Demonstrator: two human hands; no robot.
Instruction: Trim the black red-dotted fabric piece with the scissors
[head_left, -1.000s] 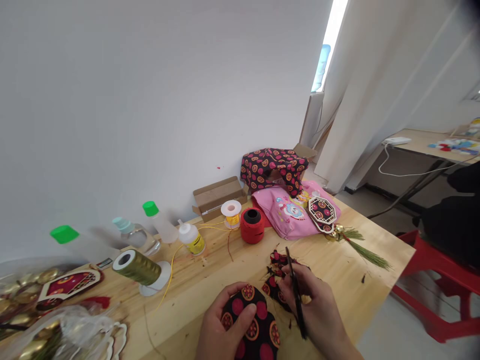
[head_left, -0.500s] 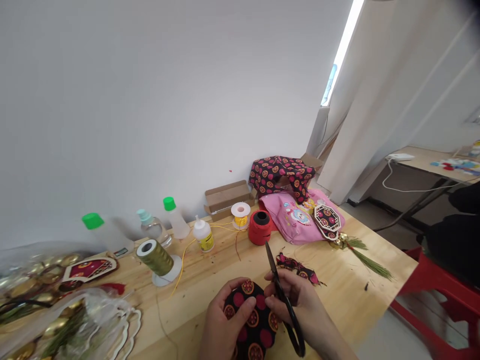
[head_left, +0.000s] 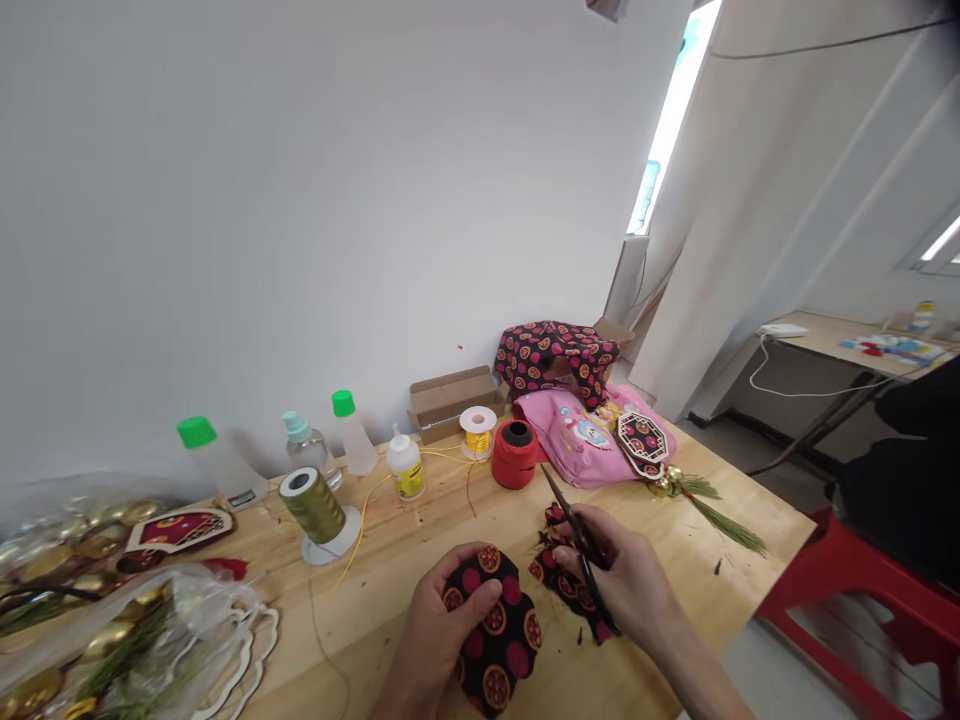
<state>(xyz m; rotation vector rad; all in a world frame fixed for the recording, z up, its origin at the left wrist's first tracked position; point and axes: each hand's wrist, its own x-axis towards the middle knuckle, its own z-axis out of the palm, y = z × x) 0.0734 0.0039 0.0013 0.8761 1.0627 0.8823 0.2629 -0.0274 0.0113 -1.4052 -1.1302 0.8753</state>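
Note:
My left hand point(head_left: 450, 620) is closed on a piece of dark fabric point(head_left: 501, 655) patterned with orange and magenta rounds, cut to a curved outline, thumb on top and fingers behind. A black pair of scissors point(head_left: 568, 515) is in my right hand point(head_left: 619, 570), blades pointing up and away to the left. Beneath and beside that hand lie fabric scraps point(head_left: 561, 585) of the same print. Whether its fingers also touch the scraps, I cannot tell. A gap separates the scissors from the fabric in my left hand.
Behind my hands stand a red thread cone point(head_left: 514, 458), a yellow thread spool point(head_left: 478, 435), a glue bottle point(head_left: 406, 468) and an olive thread cone point(head_left: 313, 508). A pink bag point(head_left: 566, 440) carries a tasselled ornament point(head_left: 643, 443). Plastic-wrapped ornaments point(head_left: 112, 630) lie left. A red stool point(head_left: 832, 590) is right.
My right hand has moved right, away from the fabric in my left hand, and over the scraps, still with the scissors. The scraps now spread nearer to me. The view has shifted slightly.

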